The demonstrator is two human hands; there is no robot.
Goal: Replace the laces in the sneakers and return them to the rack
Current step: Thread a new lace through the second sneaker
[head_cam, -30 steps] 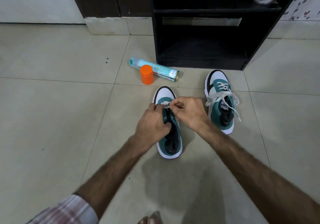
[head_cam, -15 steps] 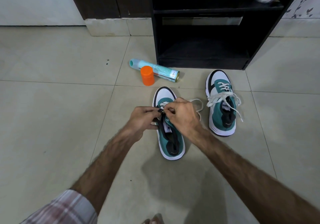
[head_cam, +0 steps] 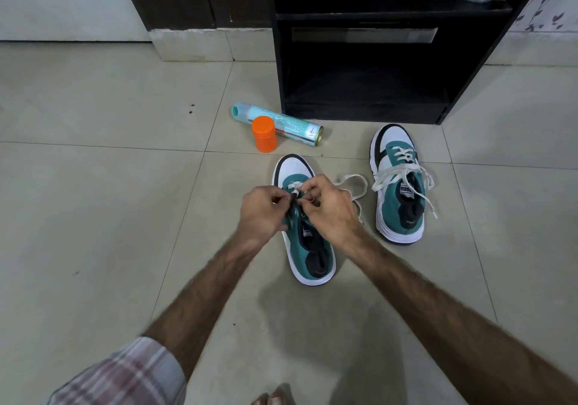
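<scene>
Watching both hands, left hand (head_cam: 261, 209) and right hand (head_cam: 328, 207), pinching the white lace (head_cam: 353, 182) at the near sneaker (head_cam: 308, 248), I judged the tip might slip past its eyelet.

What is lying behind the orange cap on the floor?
Behind the orange cap a teal spray can lies on its side on the floor tiles. The cap covers part of the can's middle.

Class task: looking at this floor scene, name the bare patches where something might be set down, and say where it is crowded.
Bare tile lies left of the orange cap and the lying spray can, and right of the laced sneaker beside the black rack. Its lower shelf looks empty. It is crowded between the two sneakers, where a loose white lace trails, and over the near sneaker, where both hands work.
</scene>
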